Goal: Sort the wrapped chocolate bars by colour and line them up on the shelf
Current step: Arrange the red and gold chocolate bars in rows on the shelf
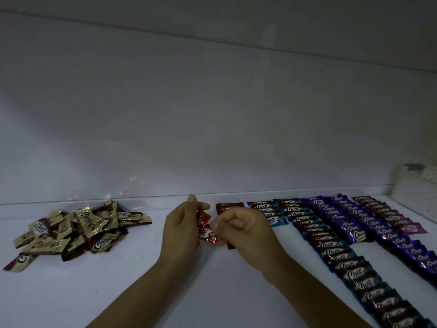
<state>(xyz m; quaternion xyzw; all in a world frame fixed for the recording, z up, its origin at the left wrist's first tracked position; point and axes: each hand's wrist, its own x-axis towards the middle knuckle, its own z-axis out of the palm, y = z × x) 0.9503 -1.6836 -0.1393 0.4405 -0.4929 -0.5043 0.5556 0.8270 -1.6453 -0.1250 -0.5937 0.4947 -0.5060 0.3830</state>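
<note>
Near the shelf's (118, 292) back edge, the left grip (182, 228) and right grip (243, 228) pinch one red bar (205, 227). A gold pile (78, 228) lies toward the left edge, and blue rows (331, 245) and purple rows (369, 221) toward the right.

Your single camera rides on your head, facing forward and down onto the flat white shelf (118, 292), near enough that your forearms enter from 6 o'clock. Your left hand (182, 223) and right hand (243, 226), both pinching a small red foil-wrapped chocolate bar (204, 229), sit just below centre. The plain pale back wall (212, 102) fills toward 12 o'clock. The loose heap of gold-wrapped bars (78, 228) lies at 9 o'clock, and the rows of blue and purple wrapped bars (335, 252) lie from 3 to 5 o'clock.
</note>
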